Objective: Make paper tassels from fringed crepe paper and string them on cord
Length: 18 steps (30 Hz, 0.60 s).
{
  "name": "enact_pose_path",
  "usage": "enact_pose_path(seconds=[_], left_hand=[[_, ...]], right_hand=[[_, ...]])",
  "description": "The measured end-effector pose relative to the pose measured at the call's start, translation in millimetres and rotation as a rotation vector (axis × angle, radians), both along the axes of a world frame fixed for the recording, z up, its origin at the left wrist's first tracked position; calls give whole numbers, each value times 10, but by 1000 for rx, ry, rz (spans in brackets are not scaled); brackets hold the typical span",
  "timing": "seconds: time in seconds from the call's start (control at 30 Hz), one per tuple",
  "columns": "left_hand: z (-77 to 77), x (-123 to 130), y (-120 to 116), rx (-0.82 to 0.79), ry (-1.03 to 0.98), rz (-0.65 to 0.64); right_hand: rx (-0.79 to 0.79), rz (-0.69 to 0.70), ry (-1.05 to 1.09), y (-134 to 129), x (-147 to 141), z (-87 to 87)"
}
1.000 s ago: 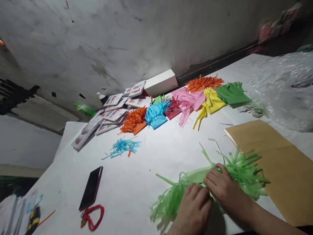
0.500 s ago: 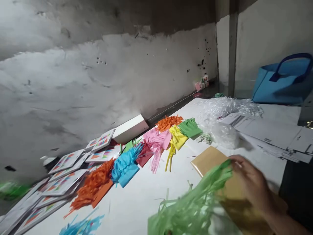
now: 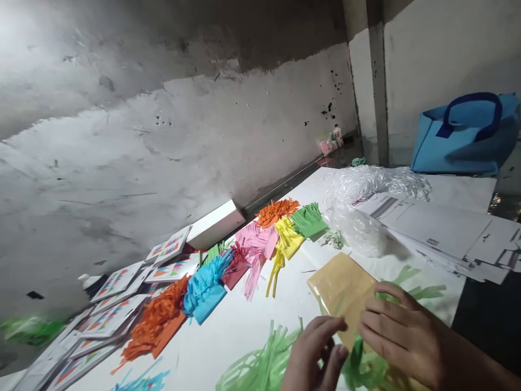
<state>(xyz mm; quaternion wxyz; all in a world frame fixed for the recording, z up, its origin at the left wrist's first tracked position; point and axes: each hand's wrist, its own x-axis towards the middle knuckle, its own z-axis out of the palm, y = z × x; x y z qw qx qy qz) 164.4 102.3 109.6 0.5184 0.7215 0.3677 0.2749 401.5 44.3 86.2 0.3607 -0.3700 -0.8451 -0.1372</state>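
Note:
My right hand (image 3: pixel 407 339) is closed around green fringed paper (image 3: pixel 366 366). Strips of it stick out above the knuckles and below the fingers, over a brown envelope-like packet (image 3: pixel 342 288). My left hand (image 3: pixel 315 353) is just to the left, its fingers bent and thumb apart from them, with nothing visible between the tips. Beside it, a loose bunch of green paper strips (image 3: pixel 260 358) lies on the white sheet, partly hidden by the hand.
Fringed paper bundles in orange (image 3: pixel 157 317), blue (image 3: pixel 207 288), pink (image 3: pixel 258 241), yellow (image 3: pixel 288 239) and green (image 3: pixel 309 221) form a row. Left are stacked printed cards (image 3: pixel 116 315) and a white box (image 3: pixel 215 224). Clear plastic (image 3: pixel 358 228), printed sheets (image 3: pixel 443 225) and a blue bag (image 3: pixel 459 138) occupy the right.
My left hand has come into view at the bottom. The green paper, earlier stretched out from my right hand, is now bunched at that hand, with strips spread behind it.

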Motion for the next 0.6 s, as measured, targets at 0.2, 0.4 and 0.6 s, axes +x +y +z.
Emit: enact_pose_path(seconds=[0.2, 0.4, 0.6], left_hand=[[-101, 566, 149, -682, -297, -72], [-405, 687, 110, -753, -502, -45], [-589, 769, 79, -681, -588, 46]], right_hand=[[-143, 18, 390, 45, 31, 1], [-405, 76, 821, -21, -42, -100], [-385, 111, 909, -43, -117, -387]])
